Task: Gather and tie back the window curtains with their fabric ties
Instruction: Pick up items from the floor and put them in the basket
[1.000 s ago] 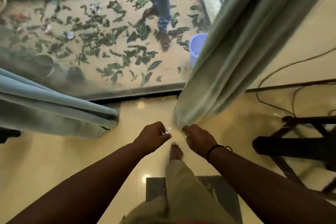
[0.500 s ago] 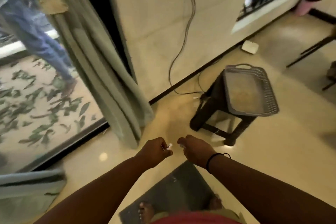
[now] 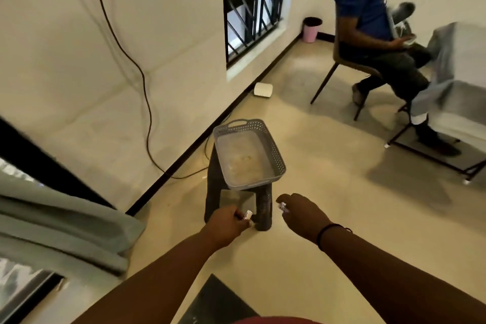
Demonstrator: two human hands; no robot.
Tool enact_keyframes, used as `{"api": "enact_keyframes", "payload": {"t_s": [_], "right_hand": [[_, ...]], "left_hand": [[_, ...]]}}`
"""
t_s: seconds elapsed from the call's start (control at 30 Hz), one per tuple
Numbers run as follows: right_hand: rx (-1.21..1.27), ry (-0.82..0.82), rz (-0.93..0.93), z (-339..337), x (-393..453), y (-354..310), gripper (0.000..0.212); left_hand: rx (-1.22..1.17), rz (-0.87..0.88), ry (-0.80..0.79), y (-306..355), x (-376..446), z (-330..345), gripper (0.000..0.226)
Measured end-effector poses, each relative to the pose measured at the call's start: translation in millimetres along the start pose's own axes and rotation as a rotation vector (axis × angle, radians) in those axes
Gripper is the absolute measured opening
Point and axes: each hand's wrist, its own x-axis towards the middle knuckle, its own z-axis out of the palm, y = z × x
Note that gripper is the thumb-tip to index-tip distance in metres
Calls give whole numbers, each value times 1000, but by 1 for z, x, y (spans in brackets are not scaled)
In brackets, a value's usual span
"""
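Two hands extend at lower centre. Left hand (image 3: 228,223) pinches a small white clip (image 3: 247,215) between curled fingers. Right hand (image 3: 302,214), with a black band (image 3: 324,233) at the wrist, pinches a second white piece (image 3: 282,206); its nature cannot be told. Curtain (image 3: 60,229) hangs bunched at lower left of the frame, apart from both hands; no tie can be made out. Just beyond the hands, a grey basket (image 3: 273,151) rests on a dark stool (image 3: 263,214). Cable (image 3: 147,102) runs down the wall, upper left. Seated person (image 3: 368,16) occupies a chair (image 3: 349,63), upper right, near a pink bin (image 3: 311,30).
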Motion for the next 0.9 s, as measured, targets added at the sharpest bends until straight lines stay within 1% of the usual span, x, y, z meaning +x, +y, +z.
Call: {"api": "enact_keyframes", "payload": {"t_s": [0.1,0.17,0.27,0.37,0.47,0.53,0.7,0.8,0.9], "right_hand": [[74,68,90,-11,16,19,31],[94,74,128,-13,32,27,32],[68,32,146,-12,55,31,36],[-20,-46,108,-12,79,33,36],[-87,-94,99,-14,105,33,34],[-116,-115,117,-15,125,31,33],[-88,-163,143,-3,167,26,37],[-20,-163,151,8,191,28,38],[19,-189,149,21,220,34,33]], "left_hand": [[33,14,-27,11,13,0,20],[88,14,-43,11,27,-6,21],[110,28,-49,7,53,-20,21],[136,70,-64,-2,83,-39,13],[205,99,-113,-12,119,-62,13],[262,110,-133,-15,144,-78,8],[326,141,-143,-23,190,-102,12],[344,126,-144,-30,213,-98,17],[393,108,-117,-33,236,-86,26]]}}
